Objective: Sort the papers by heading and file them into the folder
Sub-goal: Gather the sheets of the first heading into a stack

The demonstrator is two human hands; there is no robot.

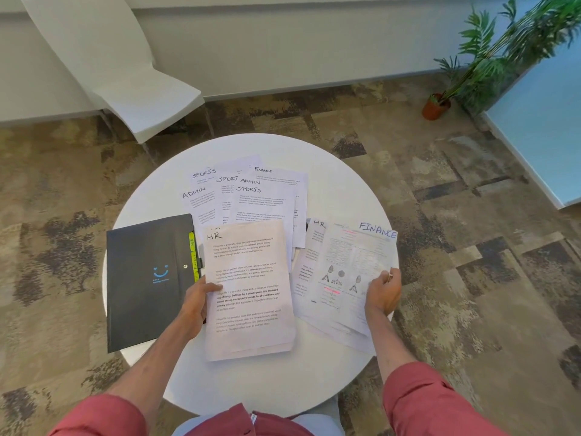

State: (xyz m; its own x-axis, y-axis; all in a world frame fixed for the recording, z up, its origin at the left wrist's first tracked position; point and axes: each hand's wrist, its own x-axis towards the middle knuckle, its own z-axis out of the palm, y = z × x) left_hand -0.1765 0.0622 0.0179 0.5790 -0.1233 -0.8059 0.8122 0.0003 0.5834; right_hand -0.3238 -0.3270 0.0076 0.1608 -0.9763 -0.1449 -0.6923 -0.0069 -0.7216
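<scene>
1. My left hand [196, 305] is closed on the left edge of the HR stack [248, 289], thumb on top of the page and fingers curled beneath; the stack looks slightly lifted off the bench [345, 190], just right of the folder [149, 281].
2. My right hand [382, 292] pinches the right edge of the FINANCE sheet [355, 272], thumb on top, fingers bent around the margin. That sheet lies well right of the folder, over a second HR sheet [309, 250] that peeks out on its folder side.
3. The folder is dark, shut, flat on the bench, with yellow-green tabs [192, 247] sticking out along the edge that faces the HR stack. Its outer edge and near corner hang past the bench rim.
4. Beyond the folder, toward the far side, I see a loose fan of unsorted papers [248, 193] headed SPORTS, ADMIN and FINANCE, overlapping each other.
5. Bare bench shows past the fan at the far rim and on my side of the HR stack; the FINANCE sheet's right edge runs out to the bench rim.
6. A white chair [125, 73] stands on the carpet beyond the folder; a potted plant [437, 105] sits far off past the FINANCE sheet.
</scene>
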